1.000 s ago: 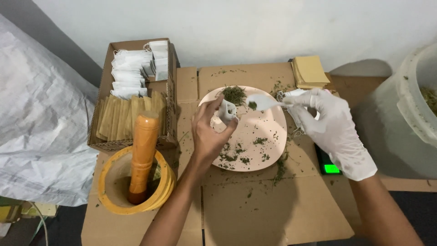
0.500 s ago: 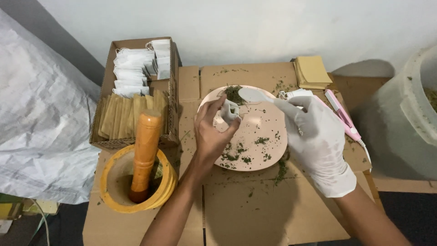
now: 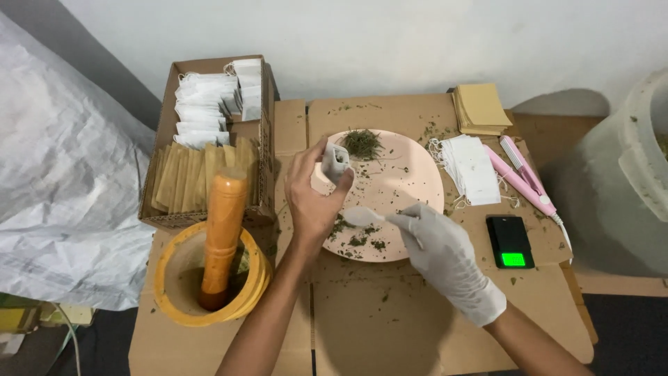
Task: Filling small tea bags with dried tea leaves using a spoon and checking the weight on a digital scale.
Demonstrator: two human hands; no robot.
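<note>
Bare left hand [image 3: 309, 198] pinches small white bag [image 3: 335, 160] mid-frame, above pink plate [image 3: 417, 174]. Gloved right hand [image 3: 435, 244] grips white spoon [image 3: 363, 216] just below-right. Mortar w/ pestle [image 3: 209, 271] lower left; scale [image 3: 510, 241] right.

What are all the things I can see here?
plate: one, pink, middle of table
herbs: one green pile at plate's far edge, crumbs scattered
mortar: one, yellow, front left
pestle: one, orange, standing in mortar
box: one, cardboard, far left, holding white and tan bags
tan pads: one stack, far right
white bags: one pile, right of plate
pink tool: one, right of bags
scale: one, black, green display
tub: one, pale, far right
sack: one, white, left
bag: one, white, in left hand
spoon: one, white, in gloved right hand
</note>
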